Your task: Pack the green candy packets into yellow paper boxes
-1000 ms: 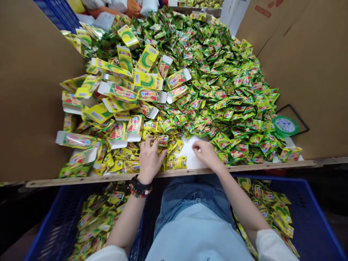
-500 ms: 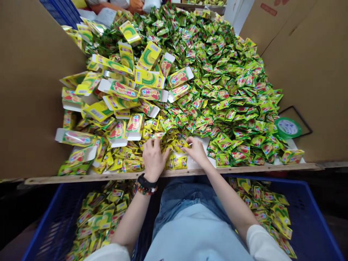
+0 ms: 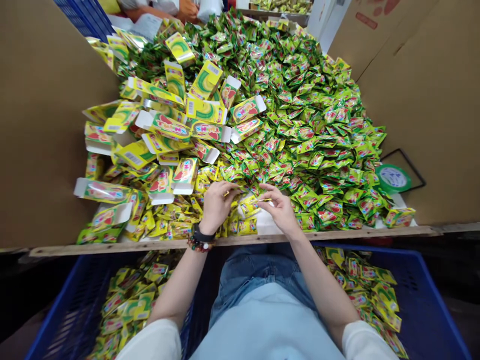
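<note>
My left hand [image 3: 218, 206] is over the front of the table, its thumb and fingers pinched together. What they hold, if anything, is hidden; green packets lie behind the fingertips. Facing it, my right hand [image 3: 280, 207] pinches the edge of a small yellow packet [image 3: 265, 200] between thumb and fingers. A flat yellow packet [image 3: 249, 205] lies between the two hands on the white table surface [image 3: 267, 225]. Just below it, another small yellow packet [image 3: 247, 226] rests near the wooden edge. Loose yellow packets [image 3: 161, 227] spread to the left of my left hand.
A large heap of green packets [image 3: 307, 130] fills the back and right. Yellow boxes with open flaps [image 3: 170, 124] pile at left. Cardboard walls [image 3: 423, 110] flank both sides. Green tape [image 3: 393, 177] lies right. Below the wooden edge [image 3: 337, 234] stand blue crates [image 3: 427, 300] holding packets.
My left hand has turned and moved up and right, its fingers drawing together. My right hand has shifted slightly right. The yellow packet between the hands now lies more exposed.
</note>
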`<state>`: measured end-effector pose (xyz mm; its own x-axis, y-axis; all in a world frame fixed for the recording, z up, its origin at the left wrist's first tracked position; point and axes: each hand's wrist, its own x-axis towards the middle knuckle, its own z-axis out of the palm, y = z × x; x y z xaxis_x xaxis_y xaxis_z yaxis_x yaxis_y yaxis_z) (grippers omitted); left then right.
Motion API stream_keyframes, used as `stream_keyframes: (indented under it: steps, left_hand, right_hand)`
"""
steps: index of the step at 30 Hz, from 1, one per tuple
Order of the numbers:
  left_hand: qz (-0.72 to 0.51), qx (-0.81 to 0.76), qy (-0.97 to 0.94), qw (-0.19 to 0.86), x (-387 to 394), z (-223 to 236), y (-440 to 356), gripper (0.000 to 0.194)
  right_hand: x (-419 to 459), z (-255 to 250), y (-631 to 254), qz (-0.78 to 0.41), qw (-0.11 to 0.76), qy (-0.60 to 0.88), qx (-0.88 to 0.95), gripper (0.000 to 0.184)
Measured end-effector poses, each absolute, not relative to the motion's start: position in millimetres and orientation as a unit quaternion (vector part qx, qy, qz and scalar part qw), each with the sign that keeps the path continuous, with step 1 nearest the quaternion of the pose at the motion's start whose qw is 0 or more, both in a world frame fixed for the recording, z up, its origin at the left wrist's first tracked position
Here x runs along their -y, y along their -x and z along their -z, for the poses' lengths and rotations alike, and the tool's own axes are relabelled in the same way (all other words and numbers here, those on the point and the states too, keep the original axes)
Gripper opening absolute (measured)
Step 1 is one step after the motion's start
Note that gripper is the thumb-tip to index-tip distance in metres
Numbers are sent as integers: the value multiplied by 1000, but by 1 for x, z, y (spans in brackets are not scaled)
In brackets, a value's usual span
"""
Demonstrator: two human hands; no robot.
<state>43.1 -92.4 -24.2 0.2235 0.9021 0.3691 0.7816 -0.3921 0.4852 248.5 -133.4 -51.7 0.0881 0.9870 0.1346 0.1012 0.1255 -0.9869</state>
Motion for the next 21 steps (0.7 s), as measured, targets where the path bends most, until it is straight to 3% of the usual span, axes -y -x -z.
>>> stream_keyframes:
  steps: [3, 6, 8, 13, 17, 21]
  left_hand:
    - [-337, -462, -791, 216, 108, 24, -64, 20]
    - [-350, -435, -782, 279, 120, 22, -71, 33]
    - [-349, -475, -775, 226, 120, 17, -57, 46]
    - [-238, -627, -740, -50, 92, 0, 20, 67]
    - [-128, -594, -793, -43, 74, 6, 55, 69]
    - [-134, -528, -839, 11, 76, 15, 43, 69]
  right_hand:
    - [136, 41, -237, -491, 530, 447, 528, 13]
    - [137, 41, -233, -505, 510, 463, 521, 15]
    - [139, 45, -239, -479, 519, 494, 507, 16]
    - [143, 61, -271, -460, 588, 551, 372, 28]
    - [144, 67, -288, -494, 578, 555, 338, 36]
    - [145, 64, -294, -531, 540, 544, 360, 34]
